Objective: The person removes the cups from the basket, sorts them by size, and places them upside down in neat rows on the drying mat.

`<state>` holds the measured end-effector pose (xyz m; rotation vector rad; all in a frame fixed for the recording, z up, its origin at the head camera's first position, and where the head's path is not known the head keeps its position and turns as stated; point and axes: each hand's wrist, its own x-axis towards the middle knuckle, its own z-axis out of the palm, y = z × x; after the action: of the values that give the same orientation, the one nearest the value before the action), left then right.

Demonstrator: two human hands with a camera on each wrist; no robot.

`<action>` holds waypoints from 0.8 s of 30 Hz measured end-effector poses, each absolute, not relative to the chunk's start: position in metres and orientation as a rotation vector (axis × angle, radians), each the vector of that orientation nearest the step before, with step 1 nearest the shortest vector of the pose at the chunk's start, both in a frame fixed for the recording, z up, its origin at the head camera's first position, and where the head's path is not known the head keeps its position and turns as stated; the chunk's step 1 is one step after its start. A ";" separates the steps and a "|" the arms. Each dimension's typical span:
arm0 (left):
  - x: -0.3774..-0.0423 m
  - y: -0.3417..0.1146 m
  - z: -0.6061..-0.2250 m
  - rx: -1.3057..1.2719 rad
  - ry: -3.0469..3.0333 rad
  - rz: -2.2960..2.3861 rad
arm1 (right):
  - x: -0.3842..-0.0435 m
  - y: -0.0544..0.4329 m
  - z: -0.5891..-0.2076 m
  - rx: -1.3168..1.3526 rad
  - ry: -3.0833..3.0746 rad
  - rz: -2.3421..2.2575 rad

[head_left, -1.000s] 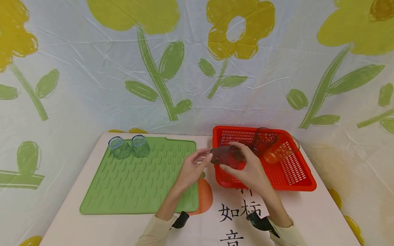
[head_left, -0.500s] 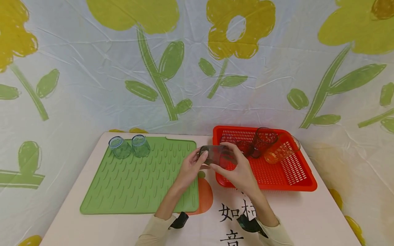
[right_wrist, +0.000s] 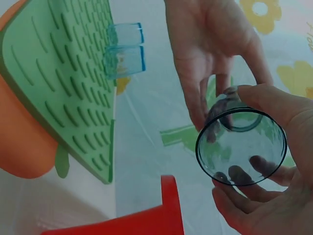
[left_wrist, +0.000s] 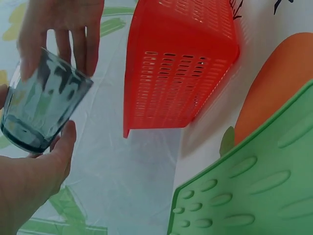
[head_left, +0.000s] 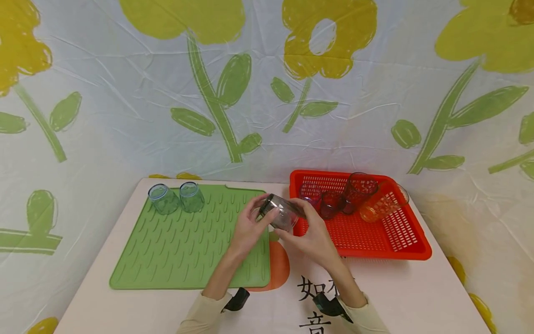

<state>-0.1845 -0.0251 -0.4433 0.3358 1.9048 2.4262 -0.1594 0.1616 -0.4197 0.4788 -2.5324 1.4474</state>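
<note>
A smoky grey drinking glass [head_left: 283, 214] is between my two hands, tilted, above the gap between the green mat and the red basket. My left hand [head_left: 249, 226] holds it around its base end, thumb on the near side. At the rim end, my right hand [head_left: 310, 234] grips it with thumb below and fingers above. The right wrist view looks into the open mouth of the glass [right_wrist: 242, 147], with right fingertips showing through its wall. In the left wrist view the thick base of the glass [left_wrist: 41, 105] lies near the left thumb.
A red plastic basket [head_left: 385, 253] on the right holds several glasses, including an orange tumbler [head_left: 377, 208] and a dark tall glass [head_left: 359, 188]. Two blue-tinted glasses [head_left: 163, 200] stand at the back left of the green drying mat [head_left: 187, 246]. Patterned cloth hangs behind.
Both hands have carried the grey glass leftward, away from over the basket. It was roughly level before and now slants, its base end higher at the left.
</note>
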 end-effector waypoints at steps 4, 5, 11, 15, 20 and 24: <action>-0.184 -0.029 -0.440 0.348 1.906 2.449 | -0.161 0.154 -0.423 0.501 -2.555 1.398; -0.183 -0.030 -0.439 0.350 1.919 2.446 | -0.161 0.152 -0.423 0.501 -2.565 1.384; -0.186 -0.040 -0.439 0.379 2.030 2.409 | -0.163 0.138 -0.424 0.469 -2.621 1.354; -0.188 -0.045 -0.440 0.382 2.091 2.392 | -0.169 0.129 -0.428 0.527 -2.603 1.347; -0.190 -0.051 -0.441 0.377 2.230 2.319 | -0.178 0.119 -0.435 0.614 -2.528 1.371; -0.191 -0.057 -0.441 0.367 2.327 2.264 | -0.182 0.110 -0.440 0.628 -2.501 1.367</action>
<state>-0.1910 -0.0568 -0.4414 0.3674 2.3273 2.2642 -0.1821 0.1101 -0.4397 0.6277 -2.5006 1.3665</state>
